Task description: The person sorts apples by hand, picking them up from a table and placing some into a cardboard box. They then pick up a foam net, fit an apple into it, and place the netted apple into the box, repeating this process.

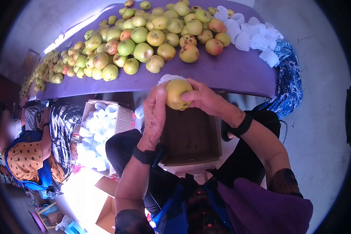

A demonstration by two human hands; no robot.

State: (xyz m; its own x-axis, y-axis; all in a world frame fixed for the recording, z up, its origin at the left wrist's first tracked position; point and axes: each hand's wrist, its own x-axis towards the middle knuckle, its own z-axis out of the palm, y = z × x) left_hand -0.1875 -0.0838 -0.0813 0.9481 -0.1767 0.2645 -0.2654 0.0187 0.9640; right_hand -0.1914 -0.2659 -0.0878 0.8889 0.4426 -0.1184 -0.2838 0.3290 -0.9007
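Observation:
A yellow-green apple (176, 94) is held up between my two hands, over the gap between the table and my lap. My right hand (206, 100) grips it from the right, the thumb pressed across its front. Behind and above the apple shows a white foam net (171, 78). My left hand (155, 111) is closed around the net and the apple's left side; its fingertips are hidden behind them. How far the net wraps the apple cannot be made out. Below my hands stands an open cardboard box (191, 136) with its brown bottom showing.
A purple-covered table (238, 74) bears a large heap of apples (140, 35). White foam nets (251, 35) lie at its right end, beside a blue patterned cloth (288, 78). Left of me stands a carton (123, 117) of foam nets. Another person (27, 156) sits farther left.

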